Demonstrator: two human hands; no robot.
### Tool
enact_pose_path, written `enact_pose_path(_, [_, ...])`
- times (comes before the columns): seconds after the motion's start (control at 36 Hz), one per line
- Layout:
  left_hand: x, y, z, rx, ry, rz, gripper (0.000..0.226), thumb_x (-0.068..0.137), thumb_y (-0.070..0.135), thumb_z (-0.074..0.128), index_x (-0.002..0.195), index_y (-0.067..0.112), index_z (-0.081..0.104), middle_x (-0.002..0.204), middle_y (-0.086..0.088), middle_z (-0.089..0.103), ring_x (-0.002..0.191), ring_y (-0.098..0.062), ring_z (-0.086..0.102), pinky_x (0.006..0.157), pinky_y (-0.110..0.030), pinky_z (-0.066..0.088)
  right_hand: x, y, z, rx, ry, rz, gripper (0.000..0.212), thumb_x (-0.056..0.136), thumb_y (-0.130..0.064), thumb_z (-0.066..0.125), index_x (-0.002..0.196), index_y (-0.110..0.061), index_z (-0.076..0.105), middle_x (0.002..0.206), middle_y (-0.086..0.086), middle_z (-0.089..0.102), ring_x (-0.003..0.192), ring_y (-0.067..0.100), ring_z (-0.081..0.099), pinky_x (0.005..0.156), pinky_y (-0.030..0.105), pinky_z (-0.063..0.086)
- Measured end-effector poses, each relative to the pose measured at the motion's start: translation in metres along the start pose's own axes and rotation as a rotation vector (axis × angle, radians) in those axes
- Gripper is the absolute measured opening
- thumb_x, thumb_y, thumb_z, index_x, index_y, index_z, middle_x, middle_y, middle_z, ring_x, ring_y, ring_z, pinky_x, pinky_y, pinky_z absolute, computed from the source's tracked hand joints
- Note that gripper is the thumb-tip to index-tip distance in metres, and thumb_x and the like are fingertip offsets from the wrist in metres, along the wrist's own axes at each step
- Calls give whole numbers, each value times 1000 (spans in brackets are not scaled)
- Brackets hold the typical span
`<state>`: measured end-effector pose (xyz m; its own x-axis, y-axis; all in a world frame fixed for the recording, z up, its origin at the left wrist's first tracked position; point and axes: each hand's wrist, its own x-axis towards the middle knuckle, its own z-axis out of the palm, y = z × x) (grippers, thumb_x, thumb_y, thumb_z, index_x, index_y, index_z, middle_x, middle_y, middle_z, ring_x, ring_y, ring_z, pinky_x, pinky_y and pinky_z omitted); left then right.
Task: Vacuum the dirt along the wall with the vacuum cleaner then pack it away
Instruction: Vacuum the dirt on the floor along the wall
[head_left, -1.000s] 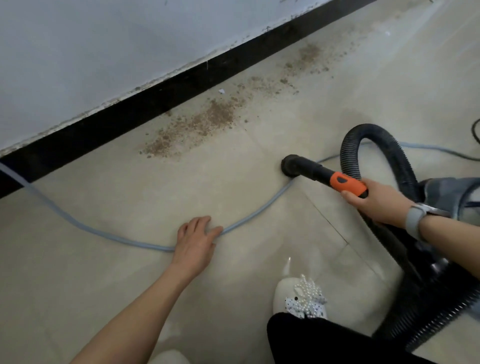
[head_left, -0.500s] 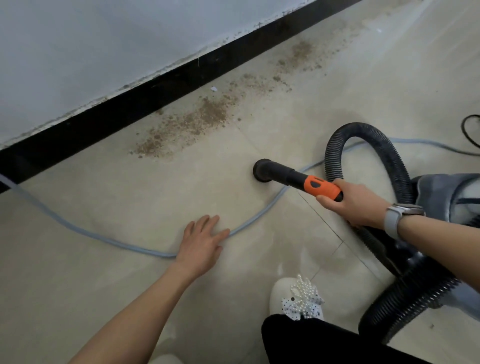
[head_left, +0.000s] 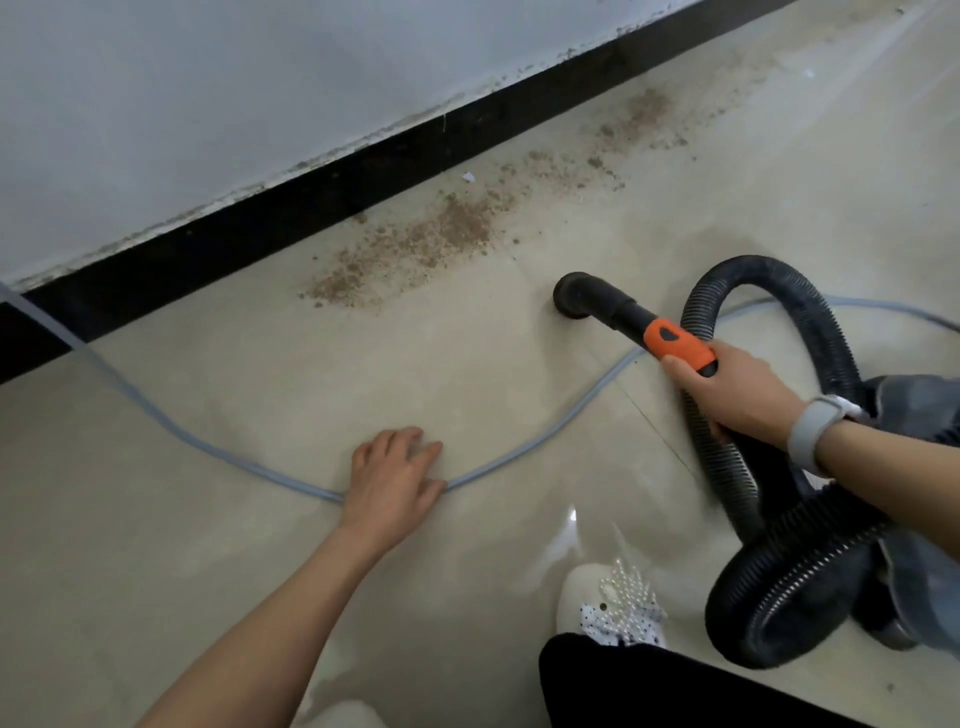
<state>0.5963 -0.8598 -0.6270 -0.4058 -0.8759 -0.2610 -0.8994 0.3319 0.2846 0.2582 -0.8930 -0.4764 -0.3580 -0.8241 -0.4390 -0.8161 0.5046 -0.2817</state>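
Brown dirt (head_left: 415, 249) lies in a streak on the beige floor along the black skirting board (head_left: 260, 228), thinning toward the upper right. My right hand (head_left: 727, 389) grips the orange handle (head_left: 675, 340) of the vacuum hose. Its black nozzle (head_left: 574, 299) points down at the floor, a short way right of the dirt and apart from it. The ribbed black hose (head_left: 810, 322) loops back to the grey vacuum body (head_left: 919, 410) at the right edge. My left hand (head_left: 395, 473) rests flat on the floor, fingers spread, over the grey power cable (head_left: 519, 452).
The grey cable (head_left: 130, 410) runs from the far left wall across the floor and off to the right. My white shoe (head_left: 613, 608) with a beaded bow and a black trouser leg (head_left: 649, 686) are at the bottom. White wall above the skirting.
The nozzle and my right hand slid left toward the dirt. My left hand stayed on the floor over the cable. The view shifted slightly.
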Motion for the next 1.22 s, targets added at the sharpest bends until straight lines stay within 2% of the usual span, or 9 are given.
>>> enact_pose_path(0.08, [12, 27, 2, -36, -20, 156, 51, 51, 45, 87, 95, 23, 72, 91, -2, 65, 79, -26, 66, 63, -37, 53, -4, 14, -8, 109, 29, 66, 37, 91, -48, 52, 86, -12, 48, 56, 12, 60, 40, 28, 57, 48, 29, 44])
enact_pose_path(0.17, [28, 54, 5, 16, -45, 215, 50, 43, 35, 92, 87, 23, 70, 78, 0, 61, 68, -23, 63, 53, -33, 49, -12, 26, -7, 160, 42, 92, 38, 90, -49, 53, 86, -12, 48, 56, 12, 60, 39, 28, 57, 49, 32, 47])
enact_pose_path(0.25, [40, 67, 2, -24, -82, 176, 23, 76, 16, 74, 96, 16, 66, 87, -9, 59, 79, -31, 61, 56, -37, 47, -23, 36, -1, 121, 55, 108, 39, 90, -51, 53, 83, -12, 48, 55, 10, 60, 38, 25, 56, 51, 30, 42])
enact_pose_path(0.33, [50, 60, 2, -20, -68, 40, 24, 99, 19, 44, 120, 17, 54, 113, -10, 54, 104, -31, 53, 72, -38, 44, -33, 47, 2, 173, 95, 147, 38, 89, -49, 54, 84, -12, 48, 58, 7, 59, 39, 25, 57, 48, 29, 43])
enact_pose_path(0.44, [67, 49, -9, -21, -26, -77, 25, 100, 20, 40, 120, 15, 54, 114, -12, 55, 103, -33, 55, 75, -41, 45, -43, 56, 8, 181, 109, 181, 35, 89, -49, 54, 82, -16, 46, 58, 5, 58, 38, 24, 56, 48, 28, 42])
enact_pose_path(0.61, [85, 43, -19, -34, -25, -121, 28, 98, 16, 41, 121, 10, 57, 113, -18, 56, 101, -39, 57, 78, -44, 46, -46, 55, 20, 50, 9, 159, 33, 88, -53, 54, 77, -24, 41, 66, 3, 58, 53, 22, 54, 55, 29, 38])
enact_pose_path(0.92, [96, 48, -23, -4, -42, -155, 29, 99, 15, 40, 123, 12, 56, 114, -15, 56, 99, -36, 58, 75, -39, 45, -57, 78, 26, 39, 42, 277, 40, 86, -57, 50, 92, -17, 47, 74, 9, 65, 61, 31, 62, 63, 37, 52])
enact_pose_path(1.08, [96, 48, -22, 31, -36, -142, 29, 99, 15, 39, 122, 13, 57, 112, -16, 56, 99, -36, 59, 75, -39, 46, -62, 60, 25, 57, -102, 180, 36, 89, -50, 55, 92, -14, 50, 66, 3, 58, 45, 19, 55, 48, 29, 47])
enact_pose_path(1.22, [95, 49, -23, 38, -46, -139, 29, 99, 16, 39, 123, 15, 56, 113, -14, 56, 101, -34, 58, 76, -37, 45, -56, 54, 23, 62, -46, 173, 37, 88, -54, 54, 87, -18, 48, 73, 6, 63, 55, 25, 62, 51, 29, 45])
